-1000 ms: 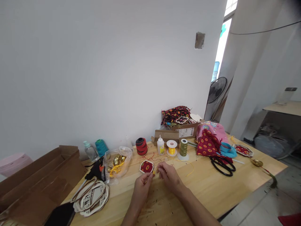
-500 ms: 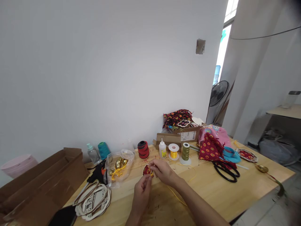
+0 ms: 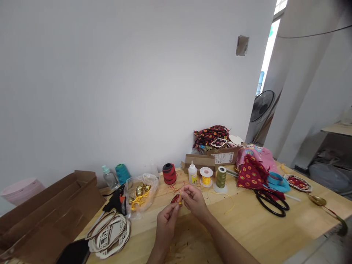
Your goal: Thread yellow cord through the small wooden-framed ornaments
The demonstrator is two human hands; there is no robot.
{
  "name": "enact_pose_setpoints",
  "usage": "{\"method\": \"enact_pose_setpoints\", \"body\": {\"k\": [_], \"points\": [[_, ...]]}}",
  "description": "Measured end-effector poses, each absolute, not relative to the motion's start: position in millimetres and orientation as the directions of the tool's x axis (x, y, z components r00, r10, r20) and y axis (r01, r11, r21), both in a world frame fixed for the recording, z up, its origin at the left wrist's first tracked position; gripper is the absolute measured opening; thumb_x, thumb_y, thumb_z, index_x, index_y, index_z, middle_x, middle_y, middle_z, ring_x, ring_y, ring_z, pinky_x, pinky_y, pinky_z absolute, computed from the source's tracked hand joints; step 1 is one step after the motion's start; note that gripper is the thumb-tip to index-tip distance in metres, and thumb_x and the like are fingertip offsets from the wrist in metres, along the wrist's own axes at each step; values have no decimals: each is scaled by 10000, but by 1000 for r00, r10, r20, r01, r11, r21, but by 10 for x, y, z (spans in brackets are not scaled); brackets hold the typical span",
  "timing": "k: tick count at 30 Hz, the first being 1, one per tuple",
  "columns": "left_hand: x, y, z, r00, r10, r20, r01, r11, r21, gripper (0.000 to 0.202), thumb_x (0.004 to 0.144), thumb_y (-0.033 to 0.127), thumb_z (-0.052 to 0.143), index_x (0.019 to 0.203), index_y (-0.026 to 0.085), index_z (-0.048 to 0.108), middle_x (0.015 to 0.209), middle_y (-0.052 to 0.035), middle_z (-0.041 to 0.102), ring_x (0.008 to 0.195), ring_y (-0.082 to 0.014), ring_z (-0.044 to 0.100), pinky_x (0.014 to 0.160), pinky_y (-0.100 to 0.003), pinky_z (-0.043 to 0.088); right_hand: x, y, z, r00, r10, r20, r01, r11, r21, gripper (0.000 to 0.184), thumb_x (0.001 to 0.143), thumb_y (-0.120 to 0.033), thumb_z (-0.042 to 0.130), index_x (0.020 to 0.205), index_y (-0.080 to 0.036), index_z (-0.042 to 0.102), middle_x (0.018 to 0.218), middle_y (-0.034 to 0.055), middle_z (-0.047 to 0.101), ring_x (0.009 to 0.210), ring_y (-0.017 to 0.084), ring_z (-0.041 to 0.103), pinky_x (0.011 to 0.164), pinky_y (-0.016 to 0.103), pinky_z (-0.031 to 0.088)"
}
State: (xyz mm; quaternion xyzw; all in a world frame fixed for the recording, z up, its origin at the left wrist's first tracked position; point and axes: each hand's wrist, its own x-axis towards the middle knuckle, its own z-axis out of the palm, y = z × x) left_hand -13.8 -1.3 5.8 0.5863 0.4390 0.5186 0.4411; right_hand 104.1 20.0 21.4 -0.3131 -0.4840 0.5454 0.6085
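My left hand is closed in a pinch on a short length of yellow cord, low over the middle of the table. Just above and to its right, my right hand pinches the upper part of the same cord, fingertips close to the left ones. Behind the fingertips shows a small dark red patterned piece with a pale rim, partly covered by my hands. How the cord joins that piece is too small to tell.
Behind my hands stand a red-and-black thread spool, a glue bottle, a yellow cord spool and an olive thread spool. Black-handled scissors lie right. Left are a bag of gold bells, wooden frames and a cardboard box.
The view has turned slightly left. My right hand has lifted a little away from the left, and the cord between them now runs more upright. The yellow strand beneath my right forearm is no longer visible.
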Motion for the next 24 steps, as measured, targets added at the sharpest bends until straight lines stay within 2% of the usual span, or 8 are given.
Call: {"method": "enact_pose_setpoints", "body": {"k": [2,4,6,8,10,14,18,24], "points": [[-143,-22,61,15,981,193,43,-194,980,245,656,355,573,752,139,637,493,19,587,490,-128,531,475,-198,414,1039,198,216,-49,968,247,-347,216,-913,248,674,-394,555,691,-160,475,500,-55,505,318,15,290,316,148,209],[-148,-27,61,-28,989,142,28,-141,990,289,629,363,601,803,132,608,346,96,409,321,-66,369,336,-156,285,1034,198,210,-35,967,253,-321,228,-919,237,680,-383,551,688,-156,482,524,-48,516,316,11,289,314,147,211],[-151,-24,57,-64,993,104,11,-103,995,336,585,366,638,806,117,600,309,131,290,282,-36,246,303,-146,188,1031,194,207,-25,967,255,-303,236,-923,223,683,-369,548,686,-154,488,531,-49,512,315,9,294,314,146,216],[-150,-13,42,-92,991,93,-7,-94,996,340,548,361,667,761,101,615,322,117,339,302,-31,271,314,-142,206,1030,184,209,-27,968,251,-295,232,-927,206,684,-350,547,685,-151,496,533,-45,516,323,13,308,318,147,225],[-150,3,15,-101,992,80,-16,-82,996,329,539,355,672,736,94,637,375,76,466,336,-42,355,339,-144,270,1028,170,213,-38,969,244,-299,222,-928,183,685,-328,548,685,-149,509,535,-38,526,339,18,325,328,147,237],[-147,25,-34,8,998,63,-11,-63,998,308,567,335,656,767,102,667,573,-14,651,502,-122,545,464,-187,413,1016,154,217,-53,971,235,-310,208,-928,158,674,-303,559,681,-147,534,528,-31,542,356,29,363,340,150,251],[-131,17,-12,107,992,65,-7,-64,998,250,586,323,640,725,118,677,691,-53,696,630,-170,605,594,-230,462,1015,185,203,-69,985,155,-403,115,-908,198,640,-327,587,672,-146,514,490,-36,555,314,22,348,320,147,232],[-109,-6,48,94,995,46,-28,-43,999,224,577,314,649,699,128,676,661,-54,696,619,-177,610,580,-240,469,1029,233,165,-63,998,24,-570,-16,-822,275,568,-340,654,678,-136,505,477,-49,538,288,-6,281,300,131,150]]}}
